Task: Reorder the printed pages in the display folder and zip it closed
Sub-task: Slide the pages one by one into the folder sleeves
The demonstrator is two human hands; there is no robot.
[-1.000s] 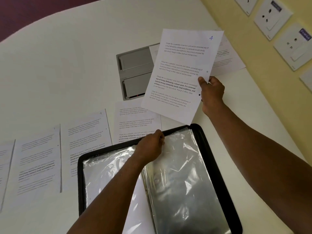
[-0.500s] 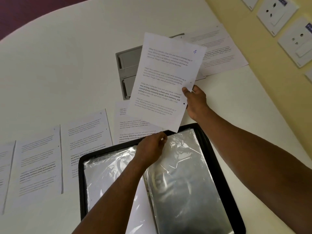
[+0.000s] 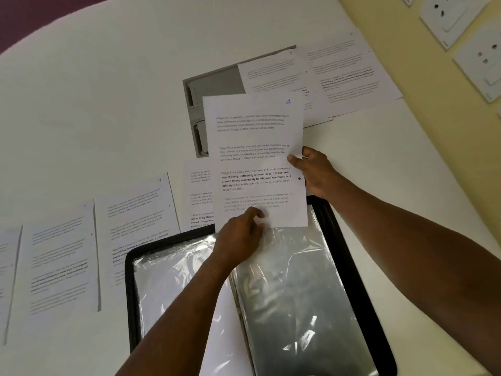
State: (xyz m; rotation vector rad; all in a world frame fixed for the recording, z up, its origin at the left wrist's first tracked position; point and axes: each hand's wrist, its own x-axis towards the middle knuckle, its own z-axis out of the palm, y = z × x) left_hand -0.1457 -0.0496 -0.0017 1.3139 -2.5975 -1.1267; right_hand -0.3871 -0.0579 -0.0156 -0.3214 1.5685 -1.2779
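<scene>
Above the open folder (image 3: pixel 349 256), a printed page (image 3: pixel 257 161) marked with a handwritten 4 is held upright in portrait, its long axis running away from the person, top edge far, bottom edge over the right-hand clear sleeve (image 3: pixel 303 294). Right hand (image 3: pixel 314 170) pinches the page's right edge between thumb and curled fingers. Left hand (image 3: pixel 241 237) rests at the page's bottom edge near the sleeve's top, fingers curled; whether it grips page or plastic is unclear. On the white tabletop (image 3: pixel 95 90), more pages (image 3: pixel 135 213) lie in a row to the left, two more (image 3: pixel 347 74) beyond, partly covering a grey recessed panel (image 3: pixel 214 82). Wall sockets (image 3: pixel 455 14) sit far right.
</scene>
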